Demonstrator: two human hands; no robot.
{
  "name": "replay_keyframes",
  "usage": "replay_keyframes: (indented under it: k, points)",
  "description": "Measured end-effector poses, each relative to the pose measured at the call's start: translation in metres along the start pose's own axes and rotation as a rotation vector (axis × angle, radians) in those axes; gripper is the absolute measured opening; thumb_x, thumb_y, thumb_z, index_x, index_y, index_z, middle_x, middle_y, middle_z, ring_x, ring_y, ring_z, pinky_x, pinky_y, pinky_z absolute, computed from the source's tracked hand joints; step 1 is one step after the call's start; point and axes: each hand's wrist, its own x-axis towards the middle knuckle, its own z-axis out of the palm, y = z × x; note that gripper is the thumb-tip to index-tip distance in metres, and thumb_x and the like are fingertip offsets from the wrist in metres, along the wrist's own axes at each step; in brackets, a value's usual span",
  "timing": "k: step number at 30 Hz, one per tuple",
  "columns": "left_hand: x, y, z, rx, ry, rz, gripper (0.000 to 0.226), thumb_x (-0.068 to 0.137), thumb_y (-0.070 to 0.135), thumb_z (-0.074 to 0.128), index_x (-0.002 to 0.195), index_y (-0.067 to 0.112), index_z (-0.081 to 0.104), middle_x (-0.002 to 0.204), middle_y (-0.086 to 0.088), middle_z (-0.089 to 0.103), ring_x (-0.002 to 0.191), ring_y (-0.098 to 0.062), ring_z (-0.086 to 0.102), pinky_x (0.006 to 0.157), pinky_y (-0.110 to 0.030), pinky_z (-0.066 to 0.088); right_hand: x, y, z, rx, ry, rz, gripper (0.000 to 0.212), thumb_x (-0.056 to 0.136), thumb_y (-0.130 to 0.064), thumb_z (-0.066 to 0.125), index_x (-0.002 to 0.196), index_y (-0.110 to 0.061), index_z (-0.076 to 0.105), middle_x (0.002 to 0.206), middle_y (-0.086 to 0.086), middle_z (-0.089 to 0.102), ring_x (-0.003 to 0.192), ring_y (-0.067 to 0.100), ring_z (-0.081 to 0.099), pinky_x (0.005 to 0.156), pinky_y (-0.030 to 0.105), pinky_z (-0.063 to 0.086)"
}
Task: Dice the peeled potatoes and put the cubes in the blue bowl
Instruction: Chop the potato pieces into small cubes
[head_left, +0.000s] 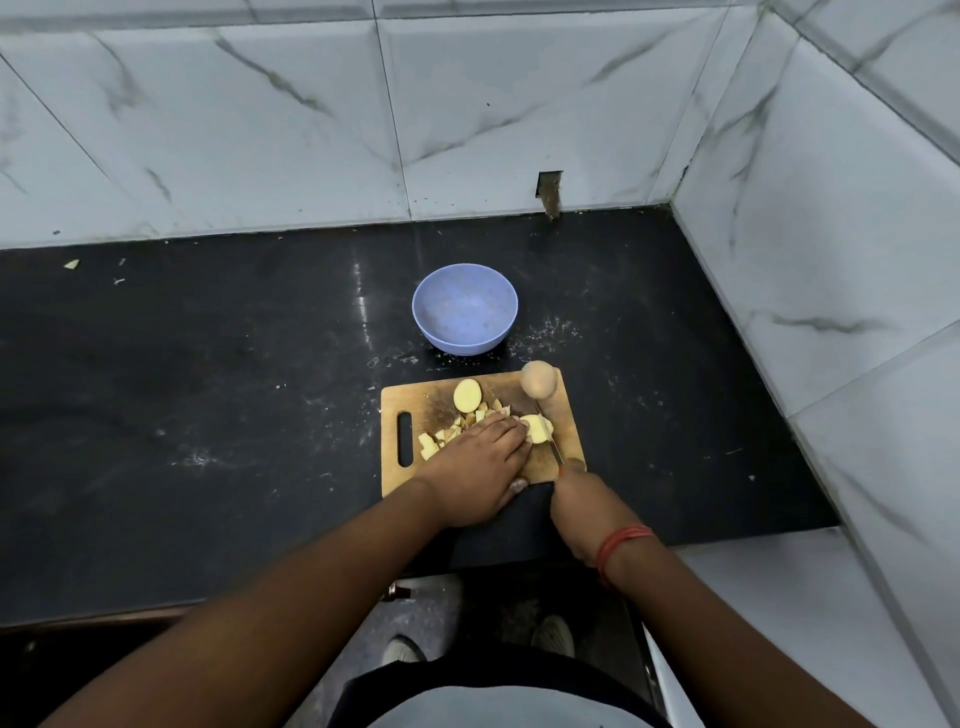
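On the black counter (208, 415), left hand (475, 467) is pressing flat the potato piece (537, 428); right hand (584, 501) is gripping the knife (550, 436). Better to tuck fingertips; blue bowl (464, 307) waits at twelve o'clock.

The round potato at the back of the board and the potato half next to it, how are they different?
The whole potato is uncut, rounded and tan; the potato half shows a flat, pale yellow cut face. The whole potato sits at the back right corner of the cutting board; the potato half lies left of it, nearer the middle. Neither hand touches either one, and both lie on the board.
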Motion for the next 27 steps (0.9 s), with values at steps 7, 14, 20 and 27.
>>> replay_keyframes:
  k: [7, 14, 20, 27]
  points:
    - [0.000, 0.001, -0.004, -0.005, -0.003, -0.004, 0.059, 0.103, 0.042, 0.039, 0.147, 0.003, 0.047, 0.153, -0.017, 0.043, 0.144, -0.033, 0.036, 0.122, -0.039, 0.005, 0.010, -0.012, -0.002, -0.100, -0.078, -0.111, 0.035, 0.097, -0.013, 0.043, 0.131, -0.006, 0.049, 0.127, 0.017, 0.055, 0.114, 0.036, 0.056, 0.090, 0.041, 0.048]
    - [-0.001, 0.005, -0.004, -0.003, 0.025, -0.042, 0.060, 0.104, 0.044, 0.036, 0.148, 0.004, 0.045, 0.154, -0.016, 0.041, 0.145, -0.033, 0.034, 0.117, -0.036, -0.001, -0.020, 0.019, 0.024, -0.085, -0.096, 0.052, 0.018, 0.095, -0.004, 0.040, 0.113, -0.006, 0.039, 0.112, 0.016, 0.065, 0.101, 0.028, 0.066, 0.071, 0.031, 0.041]
    - [-0.005, 0.004, -0.003, -0.044, 0.021, -0.056, 0.056, 0.105, 0.042, 0.038, 0.148, 0.007, 0.046, 0.151, -0.014, 0.043, 0.144, -0.030, 0.035, 0.120, -0.035, -0.002, -0.024, 0.012, 0.011, 0.092, 0.019, -0.001, 0.018, 0.103, -0.020, 0.032, 0.111, -0.007, 0.041, 0.104, 0.017, 0.062, 0.092, 0.034, 0.065, 0.067, 0.041, 0.053]
    - [-0.007, 0.000, 0.000, -0.052, -0.005, -0.046, 0.059, 0.106, 0.043, 0.034, 0.153, 0.008, 0.038, 0.156, -0.013, 0.038, 0.149, -0.028, 0.027, 0.126, -0.040, 0.005, -0.012, -0.010, 0.004, 0.062, -0.036, 0.089, 0.023, 0.098, -0.009, 0.036, 0.121, -0.005, 0.039, 0.103, 0.015, 0.059, 0.082, 0.032, 0.064, 0.046, 0.031, 0.049]
